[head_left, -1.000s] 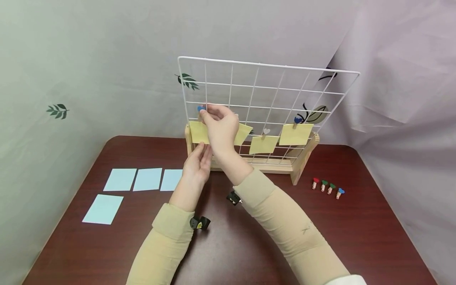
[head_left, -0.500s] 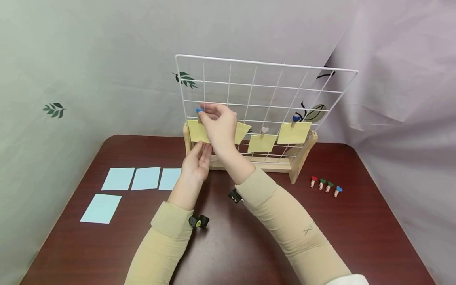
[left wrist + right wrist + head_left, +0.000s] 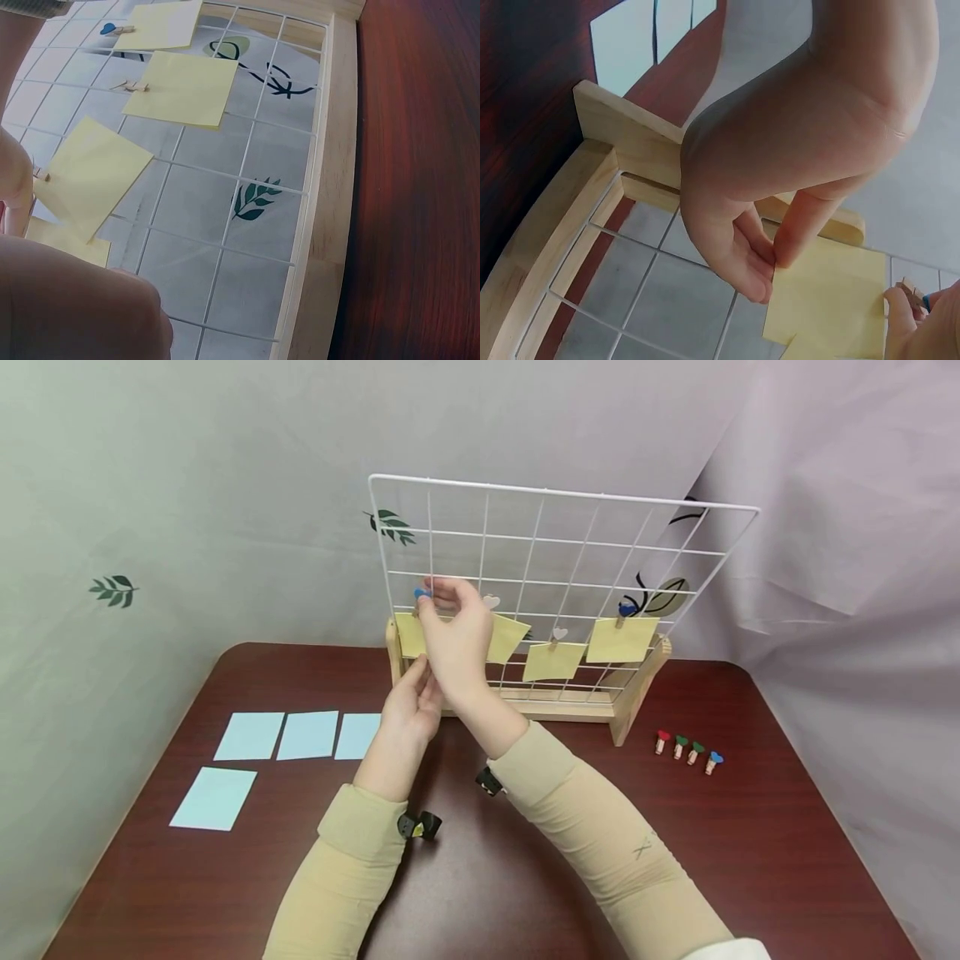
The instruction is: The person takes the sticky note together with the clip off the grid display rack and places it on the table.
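At the left end of the white wire grid [image 3: 564, 492] is a yellow paper note [image 3: 407, 635]. My left hand [image 3: 408, 714] pinches this note's lower edge between thumb and fingers, as the right wrist view shows. Just above, my right hand [image 3: 459, 643] pinches a small wooden clothespin [image 3: 910, 291] with a blue heart [image 3: 422, 594], at the note's upper edge. Whether its jaws grip note and wire is hidden by the fingers. Further right, three more yellow notes hang from heart clothespins: a tilted note [image 3: 507, 639], a lower note [image 3: 555, 662] and a higher note [image 3: 622, 641].
The grid stands in a wooden base [image 3: 562, 706] on a dark red-brown table [image 3: 525, 877]. Several pale blue paper squares [image 3: 250, 737] lie at the left. A row of small heart clothespins, red [image 3: 662, 741], green and blue, lies at the right.
The blue-heart clothespin has come down slightly toward the yellow note. My right hand has shifted a little left, uncovering a white heart behind it. My left hand stays at the note's lower edge.
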{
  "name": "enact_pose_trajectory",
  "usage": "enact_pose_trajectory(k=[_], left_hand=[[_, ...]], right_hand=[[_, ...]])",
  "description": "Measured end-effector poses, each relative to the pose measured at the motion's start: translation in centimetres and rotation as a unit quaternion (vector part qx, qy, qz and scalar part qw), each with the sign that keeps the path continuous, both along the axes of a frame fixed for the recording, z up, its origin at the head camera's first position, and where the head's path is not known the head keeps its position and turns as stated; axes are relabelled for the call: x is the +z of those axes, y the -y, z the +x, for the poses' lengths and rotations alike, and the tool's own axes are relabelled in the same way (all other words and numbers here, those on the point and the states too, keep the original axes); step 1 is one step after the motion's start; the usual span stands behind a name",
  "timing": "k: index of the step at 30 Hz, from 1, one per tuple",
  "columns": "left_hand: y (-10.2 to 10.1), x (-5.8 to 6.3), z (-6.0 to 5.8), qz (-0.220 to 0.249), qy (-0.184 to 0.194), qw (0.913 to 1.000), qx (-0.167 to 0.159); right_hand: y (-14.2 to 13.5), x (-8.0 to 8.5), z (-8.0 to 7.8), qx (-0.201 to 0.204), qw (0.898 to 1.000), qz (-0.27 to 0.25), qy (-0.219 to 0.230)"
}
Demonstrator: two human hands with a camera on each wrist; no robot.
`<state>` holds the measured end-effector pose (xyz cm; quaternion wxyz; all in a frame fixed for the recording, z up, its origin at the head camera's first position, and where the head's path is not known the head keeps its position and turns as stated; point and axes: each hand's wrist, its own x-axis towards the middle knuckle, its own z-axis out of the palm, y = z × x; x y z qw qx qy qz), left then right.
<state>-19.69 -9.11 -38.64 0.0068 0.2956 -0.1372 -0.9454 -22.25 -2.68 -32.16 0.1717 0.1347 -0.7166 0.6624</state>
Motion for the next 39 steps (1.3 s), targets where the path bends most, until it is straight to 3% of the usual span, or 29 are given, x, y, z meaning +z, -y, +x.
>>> enact_pose_trajectory(k=[9,25,32,39], left_hand=[[0.1,-0.1,-0.1,0.004,-0.005,1.0,0.002],[0.2,-0.1,-0.2,0.017,0.01,0.9997,0.013],[-0.1,-0.3,0.2,-0.007,0.001,0.9999,0.012],[-0.5,-0.5,1.4,-0.058,-0.018,0.9981,0.015]], right_hand=[[0.0,-0.2,-0.1,0.006,1.0,-0.006,0.003],[-0.6,-0.8,0.4,0.027,0.995,-0.098,0.009],[-1.9,-1.6,0.9,0.024,0.994,-0.109,0.016],[-3.4,-2.0,1.2,0.031,0.991,-0.124,0.029]])
